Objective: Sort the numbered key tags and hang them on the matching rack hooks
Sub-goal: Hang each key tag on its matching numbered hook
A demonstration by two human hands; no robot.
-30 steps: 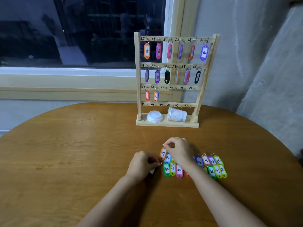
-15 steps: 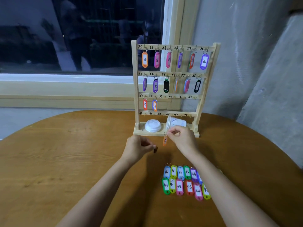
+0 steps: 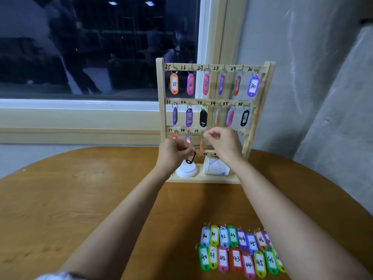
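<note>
A round brown wooden tabletop (image 3: 80,199) is seen near a rough gray wall (image 3: 302,57), and behind it a big dark window (image 3: 101,47) is held in a pale wooden frame (image 3: 80,118), with two small bright lights (image 3: 113,3) shown in the glass.

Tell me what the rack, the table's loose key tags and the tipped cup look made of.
Rack: pale, matte bare-looking wood, squared slats. Key tags: glossy coloured plastic, white paper-like inserts, shiny metal rings. Cup: probably paper, matte white with print.
</note>
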